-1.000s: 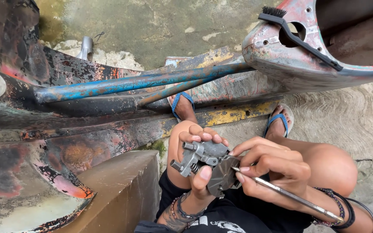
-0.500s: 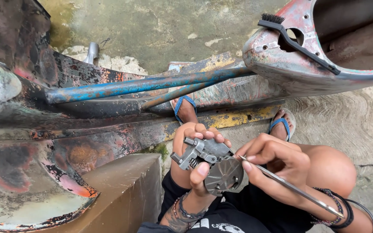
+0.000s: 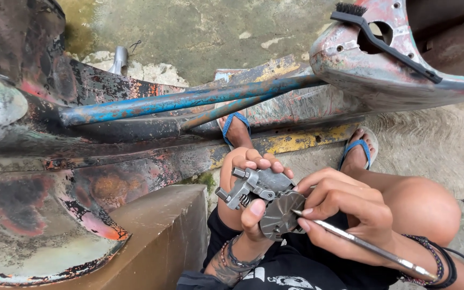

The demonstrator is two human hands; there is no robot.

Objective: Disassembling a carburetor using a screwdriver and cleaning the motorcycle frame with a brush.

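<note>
My left hand (image 3: 245, 177) grips a small grey metal part (image 3: 267, 198) with a finned round plate and bolt-like stubs, thumb pressed on its front. My right hand (image 3: 345, 215) holds a thin metal rod tool (image 3: 366, 248) like a pen, its tip touching the round plate's right edge. Both hands hover above my lap, over black shorts. Beaded bracelets circle both wrists.
A rusty, paint-stripped scooter frame (image 3: 81, 161) with a blue tube (image 3: 178, 99) fills the left and top. A black brush (image 3: 382, 37) lies on the body panel at top right. A brown block (image 3: 162, 236) stands beside my left knee. My feet in blue sandals (image 3: 236, 129) rest on concrete.
The hands and the metal part stay almost in place; the rod's tip shifts slightly on the round plate. The view has drifted a little.
</note>
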